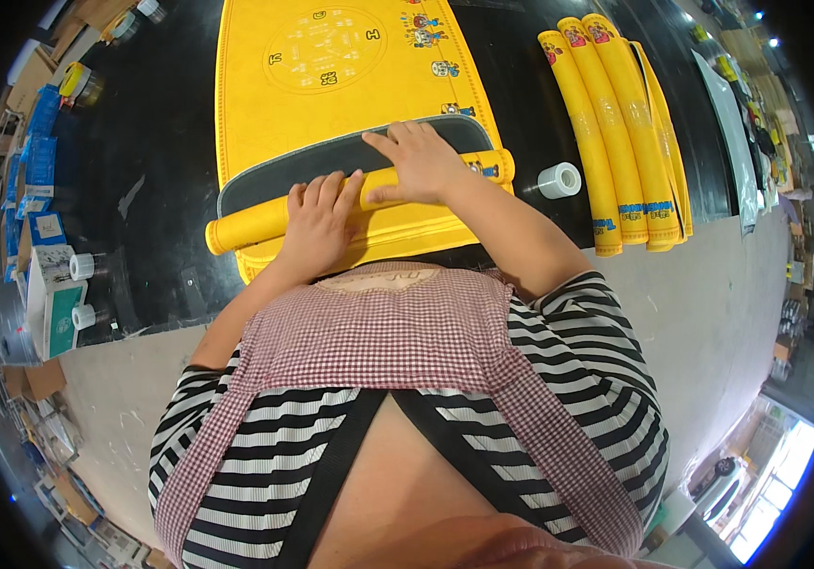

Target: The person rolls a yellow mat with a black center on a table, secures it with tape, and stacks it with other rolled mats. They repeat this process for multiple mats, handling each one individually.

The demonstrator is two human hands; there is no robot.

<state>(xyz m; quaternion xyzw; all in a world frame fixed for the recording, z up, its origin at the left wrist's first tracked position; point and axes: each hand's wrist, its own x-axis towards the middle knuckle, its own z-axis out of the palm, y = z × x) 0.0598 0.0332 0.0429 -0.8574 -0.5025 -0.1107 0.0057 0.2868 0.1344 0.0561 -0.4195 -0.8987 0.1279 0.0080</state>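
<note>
Rn both hands are on the yellow roll point(257, 221), which lies crosswise under them. L hand point(321, 224): unclenched, fingers a bit bent & spread over top of roll, nearer the body. R hand point(413, 165): also unclenched, palm down w/ fingers spread, lying across roll and onto the dark grey backing point(326, 156) just past it. Yellow mat point(397, 85) stretches flat beyond both hands, small cartoon prints along its R edge; more yellow shows under the roll, on the body side of the hands.

R of R hand: white tape roll point(547, 181), then several finished-looking yellow rolls point(613, 133) side by side, w/ a silvery bag point(731, 133) farther out. Well L of L hand, on the black table point(160, 123): 2 more tape rolls point(82, 266), a white/green box point(54, 302), blue pkgs point(39, 161) past that.
</note>
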